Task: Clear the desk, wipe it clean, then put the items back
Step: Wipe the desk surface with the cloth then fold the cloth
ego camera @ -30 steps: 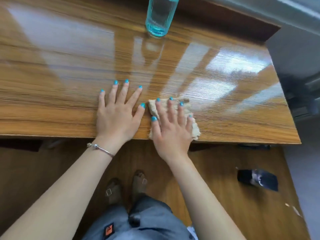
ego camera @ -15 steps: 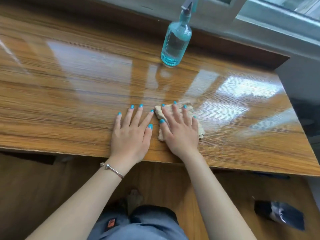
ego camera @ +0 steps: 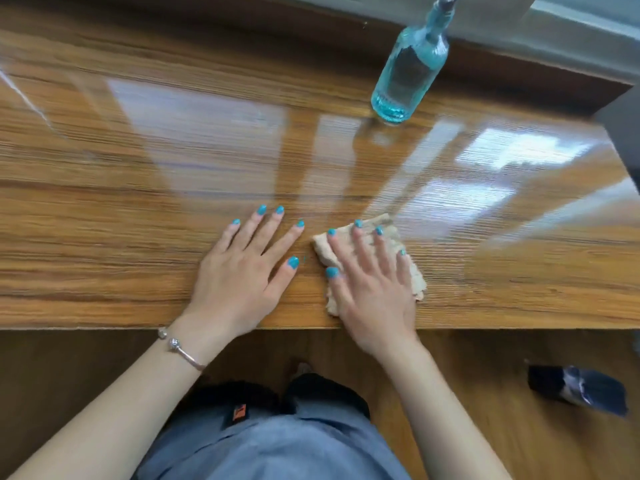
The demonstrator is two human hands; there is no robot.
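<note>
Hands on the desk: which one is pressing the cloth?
The right hand, flat on the beige cloth; the braceleted left hand rests on bare desk.

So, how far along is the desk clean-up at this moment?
Clearing looks nearly done: on the visible desk only the blue spray bottle stands, near the back edge. Wiping is in hand: the right hand presses the beige cloth flat near the front edge, while the left hand rests flat on the wood. Left: finishing the wipe and returning the items, none of which are identifiable here.
</note>
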